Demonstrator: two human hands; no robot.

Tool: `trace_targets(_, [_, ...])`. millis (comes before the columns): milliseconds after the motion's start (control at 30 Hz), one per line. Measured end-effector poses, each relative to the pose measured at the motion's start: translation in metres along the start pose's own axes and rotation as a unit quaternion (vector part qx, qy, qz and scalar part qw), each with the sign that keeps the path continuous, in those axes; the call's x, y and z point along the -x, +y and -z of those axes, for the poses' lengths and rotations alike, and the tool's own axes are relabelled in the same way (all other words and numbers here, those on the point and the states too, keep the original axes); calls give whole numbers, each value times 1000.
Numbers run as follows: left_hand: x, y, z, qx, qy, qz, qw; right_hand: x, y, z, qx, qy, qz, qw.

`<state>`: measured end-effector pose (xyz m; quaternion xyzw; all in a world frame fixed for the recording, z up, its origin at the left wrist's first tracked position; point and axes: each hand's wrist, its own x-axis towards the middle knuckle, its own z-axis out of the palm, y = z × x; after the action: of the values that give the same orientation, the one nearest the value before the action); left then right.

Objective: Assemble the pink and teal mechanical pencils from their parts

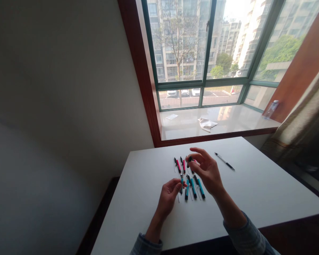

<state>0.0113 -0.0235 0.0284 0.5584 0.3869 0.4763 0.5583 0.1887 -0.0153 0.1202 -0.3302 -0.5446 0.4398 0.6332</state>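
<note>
Several pens lie in two rows on the white table (255, 191): pink pens (178, 165) at the back and teal pens (201, 188) in front. My left hand (169, 195) is closed in a pinch on a teal pen part (182, 181) just above the teal row. Over the rows, my right hand (206, 169) pinches a small black pen piece (190, 159) between thumb and forefinger, its other fingers spread. Thin white refills lie between the pens.
A single black and white pen (224, 161) lies apart to the right on the table. Behind the table is a window sill (236, 122) with a crumpled white cloth (206, 124), a paper scrap (171, 116) and a clear bottle (270, 109). A curtain (303, 124) hangs at right.
</note>
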Motion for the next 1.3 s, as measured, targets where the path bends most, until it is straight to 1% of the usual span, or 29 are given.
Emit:
trace_targets(67, [0,0,0,0,7,5,1000,0,5,18,50,32,1,998])
trace_targets(100, [0,0,0,1,10,7,1000,2,10,29,95,46,-4,994])
trace_targets(167, [0,0,-1,1,16,13,1000,9,28,53,205,49,-34,977])
trace_targets(233, [0,0,-1,-1,16,16,1000,20,48,75,310,25,-71,948])
trace_targets(300, [0,0,-1,-1,13,19,1000,32,68,92,387,10,-85,918])
trace_targets(367, [0,1,-2,0,14,21,1000,40,82,101,431,-17,-94,897])
trace_targets(433, [0,1,-2,0,16,25,1000,45,90,105,459,-43,-100,882])
trace_targets(500, [0,1,-2,-3,18,28,999,47,92,109,469,-70,-108,874])
trace_targets(533, [-1,1,-3,-5,20,28,999,47,91,111,464,-84,-115,874])
trace_targets(667, [-2,-2,-3,-8,27,30,999,44,83,127,388,-169,-142,895])
trace_targets(733, [-2,-3,-3,-7,29,33,999,42,80,133,357,-205,-146,900])
trace_targets(833, [-2,-3,-3,-8,25,34,999,40,79,137,333,-231,-146,902])
trace_targets(933, [-2,-2,-4,-12,24,34,999,38,84,136,319,-230,-148,908])
trace_targets(1067, [-2,-2,-3,-15,26,35,999,35,91,131,326,-177,-147,917])
trace_targets(1133, [-2,-2,-3,-16,24,37,999,33,92,127,331,-161,-149,918])
trace_targets(1300, [-2,0,-4,-20,28,38,999,29,90,120,328,-161,-149,919])
